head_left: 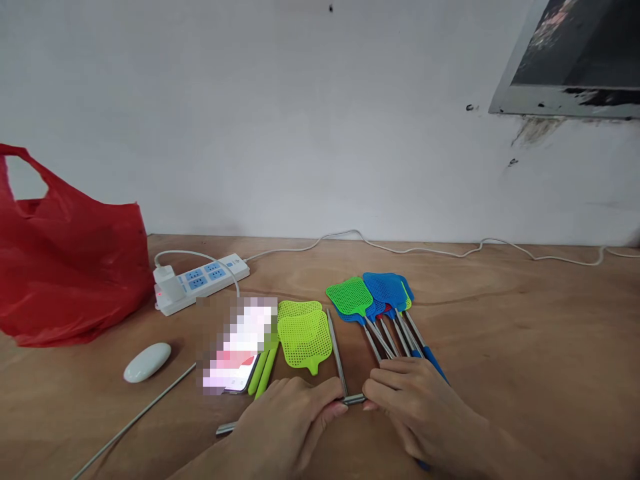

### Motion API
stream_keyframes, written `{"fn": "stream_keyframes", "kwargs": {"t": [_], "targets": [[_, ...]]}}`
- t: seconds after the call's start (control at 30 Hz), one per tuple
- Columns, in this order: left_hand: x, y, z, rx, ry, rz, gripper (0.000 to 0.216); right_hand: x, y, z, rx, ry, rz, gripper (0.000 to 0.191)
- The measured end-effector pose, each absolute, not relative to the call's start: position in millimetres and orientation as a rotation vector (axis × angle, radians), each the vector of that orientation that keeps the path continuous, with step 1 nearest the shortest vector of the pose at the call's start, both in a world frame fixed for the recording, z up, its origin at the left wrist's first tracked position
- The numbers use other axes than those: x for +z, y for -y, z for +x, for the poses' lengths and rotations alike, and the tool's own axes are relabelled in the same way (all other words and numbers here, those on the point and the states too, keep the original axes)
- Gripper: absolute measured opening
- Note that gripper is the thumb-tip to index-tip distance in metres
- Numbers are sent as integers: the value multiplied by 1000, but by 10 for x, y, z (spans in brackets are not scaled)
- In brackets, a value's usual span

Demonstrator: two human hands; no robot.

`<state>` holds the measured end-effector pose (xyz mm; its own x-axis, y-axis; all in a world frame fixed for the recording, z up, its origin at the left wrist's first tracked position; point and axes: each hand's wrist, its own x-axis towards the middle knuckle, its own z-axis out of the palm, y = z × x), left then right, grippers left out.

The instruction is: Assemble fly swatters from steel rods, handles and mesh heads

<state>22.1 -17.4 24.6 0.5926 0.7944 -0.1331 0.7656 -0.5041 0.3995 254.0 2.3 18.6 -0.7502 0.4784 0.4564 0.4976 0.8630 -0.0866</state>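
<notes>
Both my hands rest on a wooden table near its front edge. My left hand (287, 420) and my right hand (415, 407) pinch a short metal rod (354, 399) that lies crosswise between their fingertips. Its other end pokes out left of my left hand. Just behind lies a yellow-green fly swatter head (304, 337) with a loose metal rod (337, 353) beside it. Under and behind my right hand sits a pile of assembled fly swatters (373, 297) with green and blue heads and metal shafts.
A phone (240, 347) lies left of the swatter head, two green handles (264, 370) beside it. A white power strip (200, 280) with a plugged charger, a white oval object (147, 362), a long thin rod (135, 420) and a red plastic bag (65, 267) occupy the left.
</notes>
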Motion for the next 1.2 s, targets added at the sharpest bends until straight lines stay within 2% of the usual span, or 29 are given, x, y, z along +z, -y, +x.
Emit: {"fn": "stream_keyframes", "kwargs": {"t": [0.57,0.77,0.93,1.2], "targets": [[291,160,-165,242,-1209,2466,40,138,-50,2938,-100,2549,-738,30],[307,130,-436,327,-1307,2609,39,168,-37,3156,113,2551,-920,23],[298,69,-622,248,-1268,2635,36,137,-45,3359,210,2562,-976,19],[158,54,-459,220,-1193,2924,44,116,15,3202,-75,2576,-873,28]]}}
